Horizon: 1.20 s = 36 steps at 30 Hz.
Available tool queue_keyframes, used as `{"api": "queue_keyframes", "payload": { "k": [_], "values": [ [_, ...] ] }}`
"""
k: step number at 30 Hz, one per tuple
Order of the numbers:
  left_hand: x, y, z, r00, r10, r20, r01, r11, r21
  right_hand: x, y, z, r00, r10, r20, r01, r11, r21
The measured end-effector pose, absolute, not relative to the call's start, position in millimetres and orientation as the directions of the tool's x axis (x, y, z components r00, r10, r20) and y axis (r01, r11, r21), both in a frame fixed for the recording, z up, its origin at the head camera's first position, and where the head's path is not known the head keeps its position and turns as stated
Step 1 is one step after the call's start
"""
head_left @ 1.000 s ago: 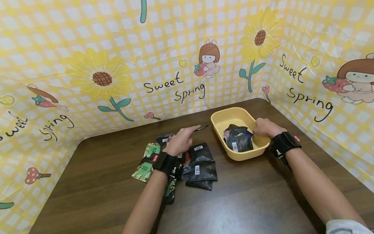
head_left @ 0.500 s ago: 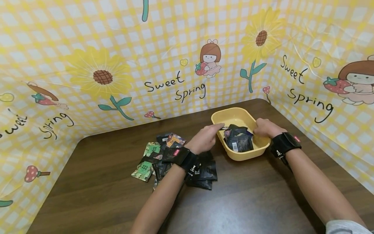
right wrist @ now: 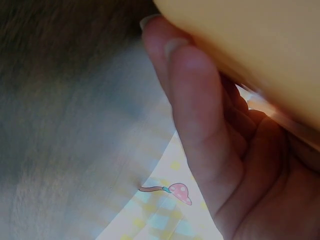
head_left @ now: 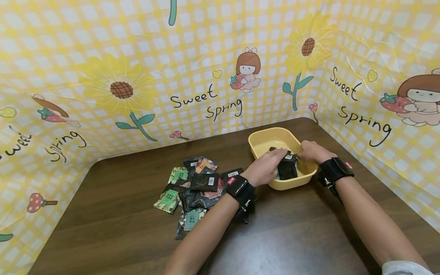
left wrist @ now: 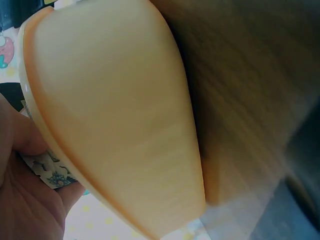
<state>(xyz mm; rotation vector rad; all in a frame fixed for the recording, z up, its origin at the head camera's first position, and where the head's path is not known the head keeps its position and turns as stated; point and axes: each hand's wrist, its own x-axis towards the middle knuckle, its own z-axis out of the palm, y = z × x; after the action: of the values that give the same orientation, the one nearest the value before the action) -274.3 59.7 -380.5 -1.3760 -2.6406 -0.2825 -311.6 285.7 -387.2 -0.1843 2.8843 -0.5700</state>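
While the right hand (head_left: 314, 151) grips the yellow bin (head_left: 266, 141) by its rim at three o'clock, the left hand (head_left: 265, 167) reaches in over the eight o'clock side. Half a second ago the left hand was only at the bin's nine o'clock edge; now it is inside, above the dark packets (head_left: 272, 148) heaped there. The left wrist view shows it pinching a patterned packet (left wrist: 52, 172) between thumb and fingers, just beyond the rim; whether that packet already touches the heap cannot be told. My judgement is that this packet's transfer is nearly complete, lacking only the release. The bin has barely shifted, so the right hand seems to be there to steady it.

On the bench (head_left: 113, 214), well short of finished by the look of it, a loose spread of packets lies between eight and nine o'clock from the bin. With the left arm farther over, more of that spread shows: a barcoded black packet (head_left: 203, 182) on top, an orange-faced packet (head_left: 205, 165) towards twelve, a green-labelled packet (head_left: 168, 198) at nine, and a teal-labelled packet (head_left: 191, 220) near six. The forearm hides some of the near side.
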Motion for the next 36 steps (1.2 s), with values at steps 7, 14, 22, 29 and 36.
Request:
{"api": "queue_keyframes", "payload": {
  "k": [7, 14, 22, 29, 36],
  "values": [
    [-272.1, 58.9, -382.4, -0.542, 0.815, 0.205, 0.84, 0.526, 0.134, -311.8, 284.9, -386.5, -0.973, -0.139, -0.187, -0.058, 0.922, -0.383],
    [-268.2, 43.1, -380.4, -0.543, 0.815, 0.203, 0.839, 0.522, 0.152, -311.1, 283.3, -385.7, -0.972, -0.14, -0.191, -0.057, 0.921, -0.385],
    [-269.0, 14.8, -381.8, -0.546, 0.808, 0.223, 0.838, 0.523, 0.158, -308.9, 284.2, -384.6, -0.976, -0.148, -0.161, -0.074, 0.916, -0.393],
    [-264.1, -11.8, -382.1, -0.599, 0.78, 0.18, 0.799, 0.567, 0.2, -308.8, 285.5, -387.2, -0.973, -0.157, -0.172, -0.077, 0.914, -0.399],
    [-258.1, -39.2, -382.2, -0.661, 0.744, 0.097, 0.744, 0.633, 0.214, -311.4, 285.8, -387.3, -0.974, -0.168, -0.153, -0.096, 0.915, -0.393]
  ]
}}
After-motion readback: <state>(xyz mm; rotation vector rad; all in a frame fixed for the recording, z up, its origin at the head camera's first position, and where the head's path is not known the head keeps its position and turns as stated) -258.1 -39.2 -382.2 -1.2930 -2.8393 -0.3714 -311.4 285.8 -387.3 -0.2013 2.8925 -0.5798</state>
